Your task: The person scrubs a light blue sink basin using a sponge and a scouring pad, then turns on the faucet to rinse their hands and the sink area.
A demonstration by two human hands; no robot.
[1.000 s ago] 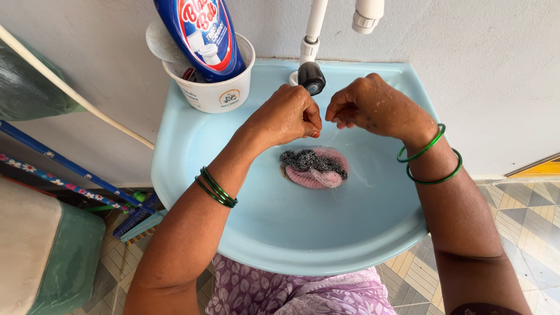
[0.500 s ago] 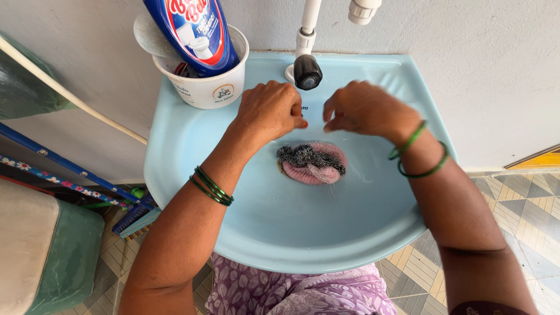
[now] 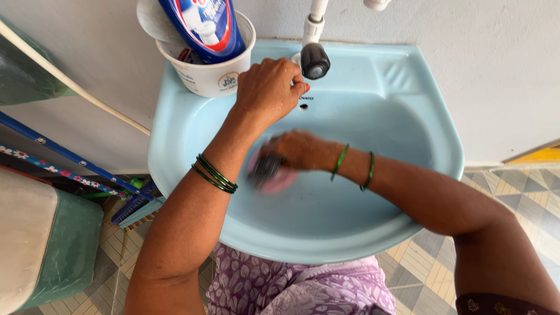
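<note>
A light blue wash basin [image 3: 373, 233] is fixed to the wall in front of me. My right hand [image 3: 297, 150] is down in the bowl, gripping the pink and steel-grey scrubber [image 3: 269, 174], which is blurred with motion at the bowl's left side. My left hand [image 3: 269, 87] is raised at the back of the basin with its fingers curled, just left of the black tap knob [image 3: 315, 60]; it is close to the knob, and contact is unclear. Green bangles sit on both wrists.
A white tub [image 3: 213, 73] holding a blue cleaner bottle [image 3: 205, 26] stands on the basin's back left corner. A white tap pipe [image 3: 318, 14] rises behind the knob. Left of the basin lean a blue-handled broom [image 3: 76, 157] and a green-and-cream container [image 3: 46, 245]. Patterned floor tiles lie below.
My right hand dropped from near the tap into the bowl, took hold of the scrubber and dragged it left. My left hand rose toward the tap knob.
</note>
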